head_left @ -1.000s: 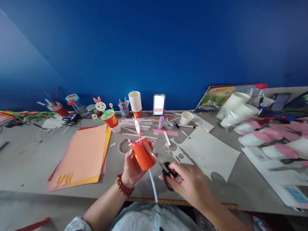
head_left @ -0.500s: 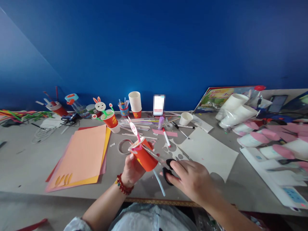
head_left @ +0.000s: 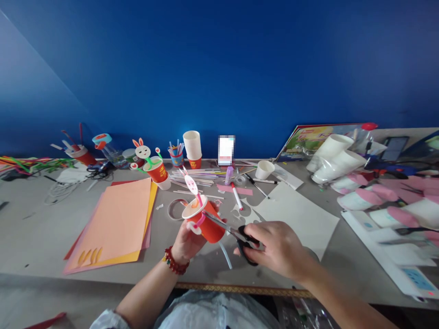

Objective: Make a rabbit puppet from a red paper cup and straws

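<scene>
My left hand (head_left: 188, 244) is closed around a red paper cup (head_left: 213, 227), which tilts with its mouth toward the upper left. A paper rabbit head (head_left: 191, 184) on a pink stem rises from the cup's mouth. A pink strip (head_left: 198, 222) with a white rounded end hangs over the near side of the rim. From beneath the cup, a pale blue straw (head_left: 225, 256) pokes down. My right hand (head_left: 274, 249) grips black-handled scissors (head_left: 233, 230), fingers in the loops. The scissor tips lie against the cup near the pink strip; whether they touch it I cannot tell.
A finished-looking rabbit cup (head_left: 157, 171) stands at the back left, behind coloured paper sheets (head_left: 123, 219). A tape roll (head_left: 176, 209) lies just beyond my left hand. White paper (head_left: 298, 214) and a marker (head_left: 236, 195) lie to the right; several wrapped cups (head_left: 331, 155) sit farther right.
The pink strip with its white end now hangs down the cup's near side. The scissor handles have spread somewhat, and my right hand has shifted slightly right. My left hand keeps hold of the cup.
</scene>
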Available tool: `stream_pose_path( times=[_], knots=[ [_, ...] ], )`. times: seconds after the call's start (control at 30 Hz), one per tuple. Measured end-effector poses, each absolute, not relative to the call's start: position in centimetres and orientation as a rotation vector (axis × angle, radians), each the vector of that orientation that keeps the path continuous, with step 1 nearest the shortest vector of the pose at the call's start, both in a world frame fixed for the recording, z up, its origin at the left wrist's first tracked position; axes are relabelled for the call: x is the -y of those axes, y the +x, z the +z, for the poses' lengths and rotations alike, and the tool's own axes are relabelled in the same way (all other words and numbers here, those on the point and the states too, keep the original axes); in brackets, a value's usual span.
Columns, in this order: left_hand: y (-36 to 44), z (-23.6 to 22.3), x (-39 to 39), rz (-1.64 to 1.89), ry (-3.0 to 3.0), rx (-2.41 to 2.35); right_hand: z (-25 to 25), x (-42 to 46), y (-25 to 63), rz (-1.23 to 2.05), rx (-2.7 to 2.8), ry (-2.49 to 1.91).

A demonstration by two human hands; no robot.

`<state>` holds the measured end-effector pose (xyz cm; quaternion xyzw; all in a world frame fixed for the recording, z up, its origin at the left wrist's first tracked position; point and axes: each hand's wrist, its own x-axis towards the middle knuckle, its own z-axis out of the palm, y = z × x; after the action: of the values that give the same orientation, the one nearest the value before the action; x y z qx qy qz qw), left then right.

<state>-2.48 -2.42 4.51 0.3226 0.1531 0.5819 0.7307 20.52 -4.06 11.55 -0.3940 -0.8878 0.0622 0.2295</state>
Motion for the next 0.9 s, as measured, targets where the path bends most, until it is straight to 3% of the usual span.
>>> stream_pose_path(
  times=[0.27,0.9],
  knots=[
    [-2.3,4.8,2.5,1.307,0.688,-0.367,11.5,4.2,20.3,-0.191,2.391,-1.054],
    [-2.0,4.7,2.3,1.268,0.681,-0.423,11.1,2.3,20.8,-0.483,2.403,-0.903]
  ],
)
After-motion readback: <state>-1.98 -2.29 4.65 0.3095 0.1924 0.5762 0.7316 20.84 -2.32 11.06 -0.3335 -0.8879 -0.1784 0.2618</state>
